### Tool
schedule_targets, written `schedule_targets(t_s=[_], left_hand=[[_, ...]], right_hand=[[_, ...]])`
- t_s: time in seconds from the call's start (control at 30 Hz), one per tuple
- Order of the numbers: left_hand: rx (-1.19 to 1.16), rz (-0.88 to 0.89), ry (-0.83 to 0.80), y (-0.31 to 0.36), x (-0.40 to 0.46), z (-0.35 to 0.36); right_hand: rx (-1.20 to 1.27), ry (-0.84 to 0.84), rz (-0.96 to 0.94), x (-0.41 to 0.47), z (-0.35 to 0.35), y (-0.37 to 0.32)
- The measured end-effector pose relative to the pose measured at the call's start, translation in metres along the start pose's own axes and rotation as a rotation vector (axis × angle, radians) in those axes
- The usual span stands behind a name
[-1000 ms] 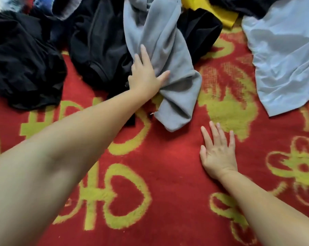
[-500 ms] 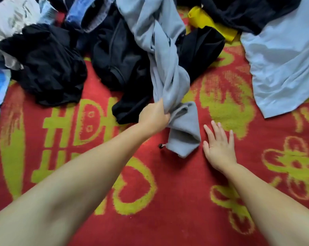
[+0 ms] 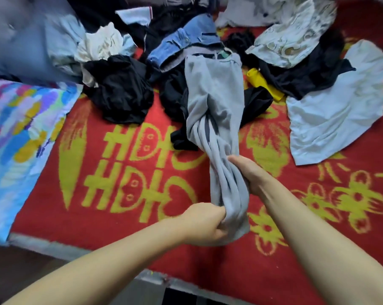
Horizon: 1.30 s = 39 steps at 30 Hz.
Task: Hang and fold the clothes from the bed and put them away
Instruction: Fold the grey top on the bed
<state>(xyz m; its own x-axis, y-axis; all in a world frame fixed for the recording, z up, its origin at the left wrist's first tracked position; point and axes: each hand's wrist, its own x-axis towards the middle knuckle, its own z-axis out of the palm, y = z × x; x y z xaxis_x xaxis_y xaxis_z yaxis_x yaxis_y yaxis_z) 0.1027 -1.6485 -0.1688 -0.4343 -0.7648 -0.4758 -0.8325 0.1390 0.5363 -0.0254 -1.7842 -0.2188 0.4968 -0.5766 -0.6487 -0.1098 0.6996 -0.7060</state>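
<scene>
The grey garment (image 3: 217,111) stretches from the clothes pile (image 3: 120,93) toward the bed's near edge, bunched; left hand (image 3: 204,225) grips its end, right hand (image 3: 250,175) clutches it higher up; bare red blanket (image 3: 120,212) lies leftward

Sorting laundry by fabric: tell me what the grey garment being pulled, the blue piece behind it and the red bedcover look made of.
Grey garment: soft matte knit, probably cotton jersey or fleece; it bunches in thick, rounded folds where the left hand and right hand grip it.
Blue piece: likely denim; faded blue, stiff seamed band.
Red bedcover: seems a woven or terry blanket; fuzzy matte yellow pattern.
</scene>
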Motion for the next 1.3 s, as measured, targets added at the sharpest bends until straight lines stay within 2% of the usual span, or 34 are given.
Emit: schedule_targets(t_s=[0.07,0.1,0.13,0.17,0.2,0.23,0.27,0.33,0.37,0.47,0.5,0.53,0.57,0.67,0.7,0.77,0.83,0.93,0.97,1.0,1.1,1.13,1.17,1.23,1.3], left_hand=[[-0.428,-0.024,-0.182,-0.008,-0.031,-0.004],[-0.683,-0.080,-0.184,-0.014,-0.046,-0.008],[-0.903,-0.179,-0.085,-0.024,-0.055,-0.012],[-1.062,-0.315,0.093,-0.037,-0.059,-0.015],[-1.151,-0.464,0.286,-0.051,-0.060,-0.018],[-1.231,-0.586,0.402,-0.062,-0.058,-0.022],[-1.379,-0.632,0.405,-0.070,-0.054,-0.028],[-1.769,-0.566,0.306,-0.075,-0.046,-0.039],[-1.838,-0.549,0.282,-0.073,-0.041,-0.043],[-1.601,-0.593,0.240,-0.051,-0.036,-0.049],[-1.512,-0.543,0.261,-0.045,-0.036,-0.048],[-1.439,-0.457,0.256,-0.039,-0.037,-0.048],[-1.386,-0.360,0.203,-0.035,-0.042,-0.047],[-1.227,-0.135,-0.010,-0.030,-0.074,-0.049],[-1.180,-0.102,-0.063,-0.029,-0.087,-0.050],[-1.016,-0.052,-0.148,-0.029,-0.107,-0.050],[-0.834,-0.010,-0.251,-0.032,-0.125,-0.055],[-0.731,-0.017,-0.345,-0.047,-0.138,-0.072],[-0.720,-0.062,-0.292,-0.053,-0.139,-0.077],[-0.718,-0.144,-0.163,-0.062,-0.135,-0.080],[-0.828,-0.437,0.377,-0.093,-0.109,-0.091],[-0.866,-0.481,0.481,-0.098,-0.100,-0.097],[-0.891,-0.488,0.498,-0.100,-0.092,-0.104],[-0.906,-0.414,0.389,-0.100,-0.078,-0.114],[-0.970,-0.373,0.302,-0.091,-0.069,-0.114]], right_hand=[[-0.051,-0.057,-0.003,-0.032,0.010,0.007],[-0.056,-0.091,-0.010,-0.049,0.016,0.010],[-0.070,-0.126,-0.013,-0.065,0.022,0.014],[-0.095,-0.161,-0.011,-0.081,0.030,0.016],[-0.126,-0.199,-0.004,-0.094,0.039,0.018],[-0.159,-0.245,0.005,-0.108,0.048,0.020],[-0.204,-0.298,0.019,-0.119,0.059,0.023],[-0.369,-0.394,0.079,-0.136,0.082,0.032],[-0.500,-0.398,0.098,-0.139,0.092,0.039],[-0.867,-0.319,0.106,-0.143,0.104,0.058],[-0.879,-0.312,0.132,-0.143,0.101,0.061],[-0.757,-0.280,0.177,-0.143,0.096,0.064],[-0.507,-0.206,0.218,-0.144,0.090,0.065],[0.488,0.149,0.177,-0.136,0.074,0.061],[0.670,0.237,0.141,-0.132,0.072,0.058],[0.739,0.252,0.106,-0.123,0.081,0.046],[0.504,0.202,0.167,-0.118,0.107,0.036],[0.192,0.262,0.204,-0.119,0.134,0.024],[0.187,0.258,0.172,-0.122,0.138,0.023],[0.187,0.252,0.135,-0.127,0.142,0.021],[0.022,0.252,0.044,-0.152,0.152,0.016],[-0.119,0.225,0.028,-0.162,0.154,0.013],[-0.325,0.180,0.028,-0.171,0.156,0.008],[-0.802,0.078,0.067,-0.182,0.156,0.001],[-1.108,-0.020,0.071,-0.190,0.159,-0.003]])
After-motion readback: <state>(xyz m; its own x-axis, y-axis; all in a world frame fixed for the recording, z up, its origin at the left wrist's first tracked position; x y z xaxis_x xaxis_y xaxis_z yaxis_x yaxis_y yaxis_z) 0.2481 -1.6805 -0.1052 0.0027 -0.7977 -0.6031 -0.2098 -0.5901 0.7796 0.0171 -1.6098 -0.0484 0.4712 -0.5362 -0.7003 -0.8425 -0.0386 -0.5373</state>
